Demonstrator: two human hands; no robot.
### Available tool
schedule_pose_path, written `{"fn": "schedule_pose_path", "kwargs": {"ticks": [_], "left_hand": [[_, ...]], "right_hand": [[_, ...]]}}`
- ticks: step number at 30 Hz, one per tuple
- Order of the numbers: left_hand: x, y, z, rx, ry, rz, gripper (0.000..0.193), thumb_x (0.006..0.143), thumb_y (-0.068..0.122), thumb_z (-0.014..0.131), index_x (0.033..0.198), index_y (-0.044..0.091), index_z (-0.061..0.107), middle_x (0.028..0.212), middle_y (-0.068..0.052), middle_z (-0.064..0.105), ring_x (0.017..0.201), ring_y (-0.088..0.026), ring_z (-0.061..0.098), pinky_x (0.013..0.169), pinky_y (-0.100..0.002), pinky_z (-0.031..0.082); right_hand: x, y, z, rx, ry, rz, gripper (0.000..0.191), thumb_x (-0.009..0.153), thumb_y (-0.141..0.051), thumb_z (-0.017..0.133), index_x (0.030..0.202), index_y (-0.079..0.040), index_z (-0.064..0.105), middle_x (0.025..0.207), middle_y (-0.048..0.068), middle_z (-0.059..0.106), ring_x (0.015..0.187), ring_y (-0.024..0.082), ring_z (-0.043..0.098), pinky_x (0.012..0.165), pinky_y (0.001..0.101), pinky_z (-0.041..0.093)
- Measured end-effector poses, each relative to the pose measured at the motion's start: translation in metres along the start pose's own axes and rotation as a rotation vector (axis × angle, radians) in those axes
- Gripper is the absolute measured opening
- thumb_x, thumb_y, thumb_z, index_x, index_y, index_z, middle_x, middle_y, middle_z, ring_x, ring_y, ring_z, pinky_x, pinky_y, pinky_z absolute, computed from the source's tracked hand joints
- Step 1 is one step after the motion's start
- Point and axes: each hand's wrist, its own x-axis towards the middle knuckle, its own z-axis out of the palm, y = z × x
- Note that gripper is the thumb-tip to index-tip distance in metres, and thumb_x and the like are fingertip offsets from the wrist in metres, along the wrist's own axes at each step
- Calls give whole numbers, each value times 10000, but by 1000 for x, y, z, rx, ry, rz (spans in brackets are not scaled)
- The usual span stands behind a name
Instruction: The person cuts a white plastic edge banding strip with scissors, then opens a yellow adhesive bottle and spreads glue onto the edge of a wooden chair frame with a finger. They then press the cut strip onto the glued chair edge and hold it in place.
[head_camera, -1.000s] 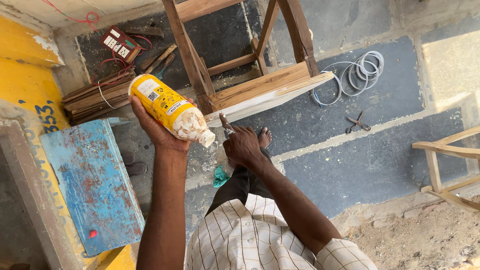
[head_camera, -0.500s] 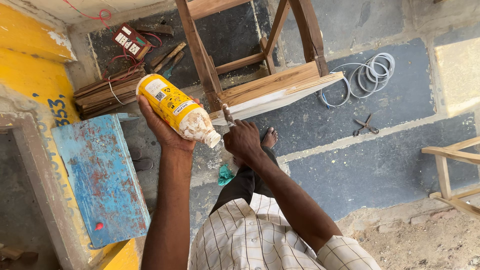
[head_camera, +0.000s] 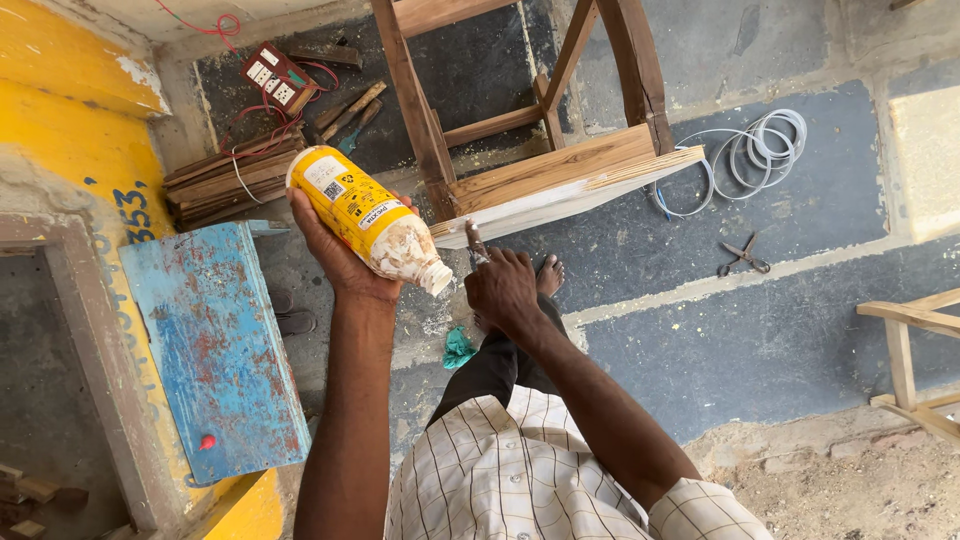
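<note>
Left hand (head_camera: 335, 255) wrapped around yellow glue bottle (head_camera: 365, 218), tilted nozzle-down toward white board edge (head_camera: 560, 195) of wooden frame (head_camera: 530, 150). Right hand (head_camera: 503, 290) curled, forefinger out against that edge, seemingly spreading glue.

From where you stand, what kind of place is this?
Most likely a small carpentry workshop, perhaps open-air. An unfinished wooden frame stands on the stone floor, wood offcuts lie stacked by the yellow wall, and the left hand tilts a yellow glue-type bottle toward the frame.

scissors (head_camera: 743, 255), coiled white cable (head_camera: 745, 155), blue board (head_camera: 215, 345)
</note>
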Motion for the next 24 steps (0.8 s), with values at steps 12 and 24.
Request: {"fn": "schedule_pose_path", "kwargs": {"ticks": [12, 24], "left_hand": [[2, 6, -6, -132, 40, -75, 762, 870, 728, 555, 1397, 183, 484, 986, -117, 698, 765, -357, 758, 697, -512, 671], [-1, 9, -7, -44, 14, -28, 772, 909, 750, 544, 1388, 147, 496, 890, -169, 702, 765, -342, 757, 684, -488, 661]], "right_hand": [[10, -8, -4, -21, 5, -53, 312, 866, -258, 582, 644, -52, 657, 786, 115, 598, 820, 246, 571, 828, 454, 415], [19, -3, -8, -1, -115, 68, 310, 938, -247, 582, 803, 4, 704, 895, 172, 662, 866, 287, 632, 887, 490, 427]]}}
